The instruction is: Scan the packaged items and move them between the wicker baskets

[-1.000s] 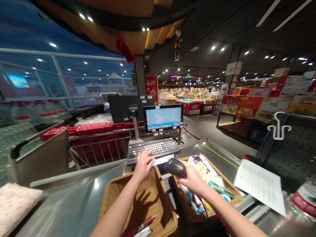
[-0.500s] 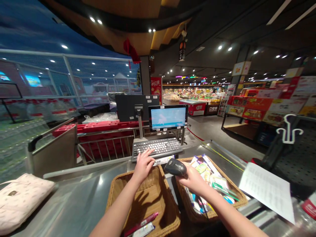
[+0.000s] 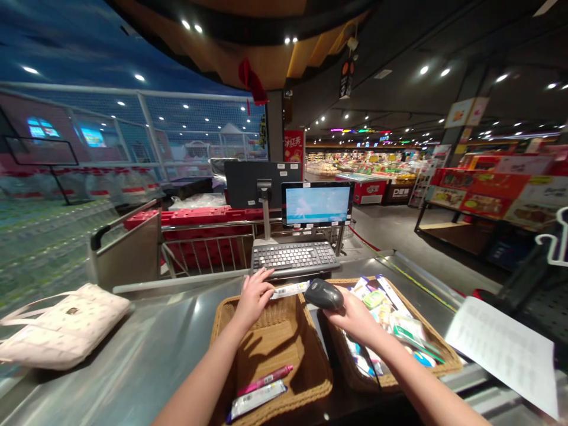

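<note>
My left hand [image 3: 254,296] holds a small white packet [image 3: 289,289] over the far rim of the left wicker basket [image 3: 231,349]. My right hand [image 3: 355,318] grips a dark handheld barcode scanner [image 3: 325,294], pointed at the packet. That basket holds a pink pen-like item [image 3: 265,380] and a white wrapped item [image 3: 255,399]. The right wicker basket [image 3: 437,364] is filled with several colourful packets [image 3: 390,322]. A keyboard [image 3: 293,258] and a lit screen [image 3: 316,205] stand just behind my hands.
A cream handbag [image 3: 66,325] lies on the steel counter [image 3: 146,361] at left. A printed sheet [image 3: 506,352] lies at right. A metal gate and railing [image 3: 195,245] stand behind the counter. Shop shelves [image 3: 483,195] line the right side.
The view has swung left and down, bringing the handbag in. My left hand came off the keyboard toward the basket rim, holding the packet. The scanner hand stayed close by.
</note>
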A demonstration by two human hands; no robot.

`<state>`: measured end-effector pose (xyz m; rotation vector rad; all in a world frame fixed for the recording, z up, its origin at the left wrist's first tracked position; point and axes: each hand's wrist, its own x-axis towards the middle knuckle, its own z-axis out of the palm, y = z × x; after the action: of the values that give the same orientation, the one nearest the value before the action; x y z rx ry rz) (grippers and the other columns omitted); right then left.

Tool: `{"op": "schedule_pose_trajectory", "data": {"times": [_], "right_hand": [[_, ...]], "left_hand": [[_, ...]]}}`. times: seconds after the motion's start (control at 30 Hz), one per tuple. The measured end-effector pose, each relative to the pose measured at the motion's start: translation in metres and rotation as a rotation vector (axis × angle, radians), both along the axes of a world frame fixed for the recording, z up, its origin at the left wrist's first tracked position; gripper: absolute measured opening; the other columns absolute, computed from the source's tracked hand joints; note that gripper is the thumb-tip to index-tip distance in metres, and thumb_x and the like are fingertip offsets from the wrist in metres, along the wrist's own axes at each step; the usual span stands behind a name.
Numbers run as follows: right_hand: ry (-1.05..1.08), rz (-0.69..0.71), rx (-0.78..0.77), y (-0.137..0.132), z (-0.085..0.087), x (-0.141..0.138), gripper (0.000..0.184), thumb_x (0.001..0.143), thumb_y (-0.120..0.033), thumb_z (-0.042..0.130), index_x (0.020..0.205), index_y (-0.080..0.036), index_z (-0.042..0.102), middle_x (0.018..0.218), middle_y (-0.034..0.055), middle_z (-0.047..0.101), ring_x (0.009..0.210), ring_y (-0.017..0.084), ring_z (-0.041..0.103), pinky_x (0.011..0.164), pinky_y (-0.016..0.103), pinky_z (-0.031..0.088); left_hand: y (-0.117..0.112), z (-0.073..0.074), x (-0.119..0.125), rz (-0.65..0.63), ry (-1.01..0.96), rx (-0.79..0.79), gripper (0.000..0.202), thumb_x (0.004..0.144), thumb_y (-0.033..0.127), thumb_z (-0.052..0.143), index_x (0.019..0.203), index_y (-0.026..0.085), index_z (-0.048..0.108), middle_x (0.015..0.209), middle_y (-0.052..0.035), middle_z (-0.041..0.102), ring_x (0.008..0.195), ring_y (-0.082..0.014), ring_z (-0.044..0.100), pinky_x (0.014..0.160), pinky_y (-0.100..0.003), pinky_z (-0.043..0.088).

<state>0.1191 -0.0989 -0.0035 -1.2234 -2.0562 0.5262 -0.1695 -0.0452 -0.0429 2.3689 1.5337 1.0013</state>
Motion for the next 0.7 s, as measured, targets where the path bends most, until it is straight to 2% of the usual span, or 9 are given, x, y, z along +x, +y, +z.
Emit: {"op": "schedule_pose_trajectory", "data": {"times": [0.27, 0.37, 0.57, 0.63, 0.7], "right_hand": [[0.004, 0.073, -0.038, 0.002, -0.009, -0.013, 0.034, 0.068, -0.012, 0.056, 0.101, -0.019, 0.061, 0.1, 0.005, 0.067, 0.093, 0.022, 0.061, 0.085, 0.032, 0.046], [-0.004, 0.092, -0.039, 0.002, -0.012, -0.018, 0.03, 0.068, -0.013, 0.056, 0.097, -0.019, 0.062, 0.096, 0.0042, 0.067, 0.089, 0.022, 0.061, 0.083, 0.031, 0.046], [-0.003, 0.114, -0.061, 0.004, -0.016, -0.03, 0.029, 0.07, -0.014, 0.056, 0.097, -0.019, 0.062, 0.099, 0.0043, 0.067, 0.092, 0.022, 0.062, 0.082, 0.031, 0.046], [-0.009, 0.128, -0.057, 0.005, -0.018, -0.032, 0.028, 0.07, -0.014, 0.056, 0.097, -0.02, 0.062, 0.097, 0.0042, 0.067, 0.091, 0.022, 0.062, 0.082, 0.031, 0.046], [-0.013, 0.139, -0.061, 0.005, -0.02, -0.034, 0.029, 0.071, -0.014, 0.057, 0.098, -0.019, 0.062, 0.096, 0.0041, 0.067, 0.091, 0.022, 0.062, 0.081, 0.031, 0.046]], "left_hand": [[-0.024, -0.02, -0.033, 0.06, 0.016, -0.092, 0.026, 0.09, 0.031, 0.045, 0.08, 0.023, 0.068, 0.14, -0.0044, 0.054, 0.138, -0.0276, 0.035, 0.111, -0.063, 0.021], [-0.032, -0.029, -0.043, 0.083, 0.033, -0.15, 0.025, 0.089, 0.03, 0.046, 0.08, 0.023, 0.067, 0.139, -0.0041, 0.054, 0.138, -0.0282, 0.035, 0.111, -0.063, 0.021], [-0.036, -0.055, -0.05, 0.112, 0.097, -0.362, 0.019, 0.083, 0.022, 0.052, 0.073, 0.021, 0.068, 0.138, -0.0032, 0.055, 0.139, -0.028, 0.034, 0.114, -0.059, 0.019], [-0.034, -0.063, -0.05, 0.127, 0.108, -0.458, 0.017, 0.08, 0.019, 0.054, 0.071, 0.021, 0.068, 0.137, -0.003, 0.057, 0.137, -0.0258, 0.038, 0.115, -0.052, 0.023], [-0.031, -0.071, -0.048, 0.13, 0.114, -0.527, 0.016, 0.077, 0.015, 0.057, 0.069, 0.021, 0.069, 0.133, -0.0044, 0.06, 0.131, -0.0219, 0.046, 0.112, -0.04, 0.031]]}}
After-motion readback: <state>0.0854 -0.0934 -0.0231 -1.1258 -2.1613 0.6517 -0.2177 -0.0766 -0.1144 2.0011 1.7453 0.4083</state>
